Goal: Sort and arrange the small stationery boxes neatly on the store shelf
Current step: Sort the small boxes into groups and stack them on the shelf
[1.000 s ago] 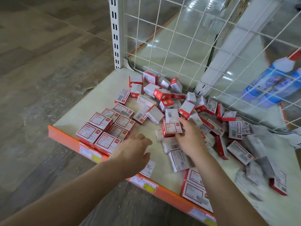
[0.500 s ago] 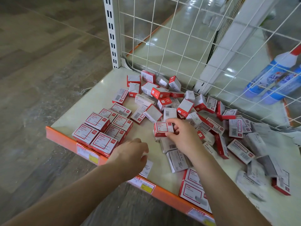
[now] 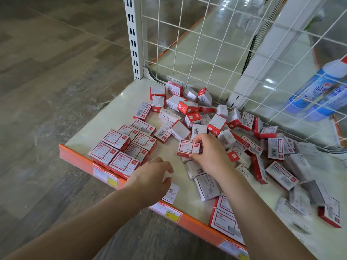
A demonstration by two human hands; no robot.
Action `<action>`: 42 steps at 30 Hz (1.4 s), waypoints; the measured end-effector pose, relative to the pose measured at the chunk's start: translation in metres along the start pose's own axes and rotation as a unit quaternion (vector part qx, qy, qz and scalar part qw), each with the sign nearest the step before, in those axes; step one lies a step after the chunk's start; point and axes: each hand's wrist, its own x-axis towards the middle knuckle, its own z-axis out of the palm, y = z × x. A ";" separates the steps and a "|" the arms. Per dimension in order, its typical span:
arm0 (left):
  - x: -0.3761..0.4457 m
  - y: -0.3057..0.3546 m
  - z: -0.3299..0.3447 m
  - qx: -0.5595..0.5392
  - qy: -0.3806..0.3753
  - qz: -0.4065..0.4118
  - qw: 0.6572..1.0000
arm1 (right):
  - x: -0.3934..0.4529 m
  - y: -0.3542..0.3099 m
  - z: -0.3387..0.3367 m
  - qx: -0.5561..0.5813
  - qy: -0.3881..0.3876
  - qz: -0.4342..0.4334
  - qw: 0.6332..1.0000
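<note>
My right hand (image 3: 208, 154) pinches a red-and-white paper clip box (image 3: 188, 147) by its right end, fingertips curled over the top edge and thumb under the lower edge, so the box juts out to the left of my knuckles, label up, just above the shelf (image 3: 116, 109). I take the neat block of boxes (image 3: 124, 149) at the shelf's front left corner as my landmark: six or so of the same red-bordered boxes lie there flat, label up and touching one another, hard against the orange front rail (image 3: 75, 156). The held box hangs to the right of that block, apart from it, with a strip of bare shelf between. My left hand (image 3: 152, 177) hovers just right of the block's front corner, over the rail, fingers loosely curled and holding nothing; a flat white box (image 3: 171, 193) with paper clips drawn on it pokes out from under its fingertips. Farther right of the block and behind it, the loose heap of boxes (image 3: 216, 121) sprawls toward the wire mesh back (image 3: 187, 44), tipped on edges and ends, some marked STAPLES. Two more red-bordered boxes (image 3: 224, 216) lie flat at the rail, well right of the block, partly hidden by my right forearm.
</note>
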 end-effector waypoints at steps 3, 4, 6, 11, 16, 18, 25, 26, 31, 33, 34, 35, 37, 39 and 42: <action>0.000 0.000 -0.001 -0.018 0.009 -0.005 1.000 | -0.006 0.000 0.001 0.020 0.030 -0.003 0.999; -0.001 -0.001 -0.001 -0.025 0.012 -0.007 1.000 | -0.008 0.001 0.000 0.027 0.038 -0.008 0.999; -0.001 -0.001 -0.001 -0.044 0.016 -0.013 0.999 | -0.013 0.002 -0.004 0.039 0.051 -0.017 0.998; -0.001 0.001 -0.005 -0.146 0.028 -0.017 0.989 | -0.028 0.006 -0.014 0.081 0.065 -0.038 0.994; 0.003 0.012 -0.009 -0.290 0.055 -0.061 0.954 | -0.049 0.001 -0.015 0.112 0.054 -0.074 0.990; 0.003 0.015 -0.009 -0.310 0.048 -0.069 0.947 | -0.056 -0.004 -0.014 0.118 0.045 -0.079 0.989; 0.001 0.019 -0.009 -0.331 0.034 -0.101 0.937 | -0.067 -0.006 -0.014 0.146 0.023 -0.076 0.986; 0.001 0.020 -0.009 -0.334 0.034 -0.107 0.936 | -0.068 -0.005 -0.013 0.146 0.020 -0.076 0.986; 0.002 0.021 -0.009 -0.335 0.030 -0.113 0.935 | -0.072 -0.002 -0.011 0.131 0.020 -0.073 0.989; 0.002 0.021 -0.009 -0.338 0.032 -0.114 0.934 | -0.072 -0.002 -0.012 0.123 0.022 -0.069 0.990; 0.002 0.020 -0.009 -0.339 0.032 -0.114 0.933 | -0.073 -0.003 -0.012 0.120 0.022 -0.068 0.990; 0.002 0.020 -0.009 -0.338 0.030 -0.113 0.934 | -0.073 -0.003 -0.012 0.116 0.021 -0.067 0.991; 0.001 0.019 -0.009 -0.333 0.026 -0.107 0.937 | -0.073 -0.004 -0.012 0.115 0.023 -0.067 0.991; 0.001 0.017 -0.010 -0.319 0.031 -0.095 0.942 | -0.073 -0.006 -0.012 0.122 0.025 -0.060 0.990; 0.000 0.012 -0.013 -0.284 0.075 -0.074 0.953 | -0.071 -0.009 -0.011 0.129 0.040 -0.043 0.990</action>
